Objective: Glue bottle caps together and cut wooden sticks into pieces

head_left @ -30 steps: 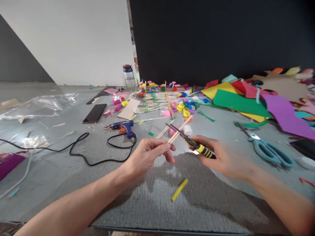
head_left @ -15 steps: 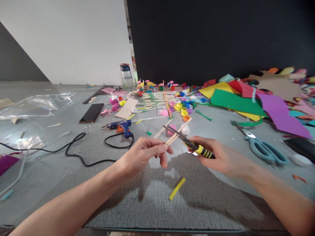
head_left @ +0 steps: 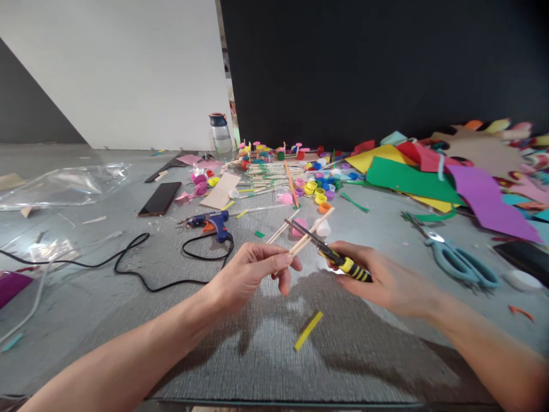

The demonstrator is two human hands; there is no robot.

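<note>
My left hand (head_left: 253,272) pinches a thin wooden stick (head_left: 315,227) that points up and to the right above the grey table (head_left: 266,355). My right hand (head_left: 377,277) grips small scissors (head_left: 330,252) with yellow-and-black handles. Their dark blades cross the stick near its middle. A yellow paper strip (head_left: 307,331) lies on the table below both hands. A white cap (head_left: 323,228) and a pink cap (head_left: 299,226) sit just beyond the stick.
A blue glue gun (head_left: 214,221) with a black cord (head_left: 141,260) lies to the left. Teal scissors (head_left: 461,260) rest at right, near coloured foam sheets (head_left: 424,177). Behind are several bottle caps (head_left: 319,189), sticks, a black phone (head_left: 160,198), a bottle (head_left: 220,133) and a plastic bag (head_left: 64,183).
Both hands have stayed close together with only slight shifts. The scissors remain across the stick; the view has drifted slightly.
</note>
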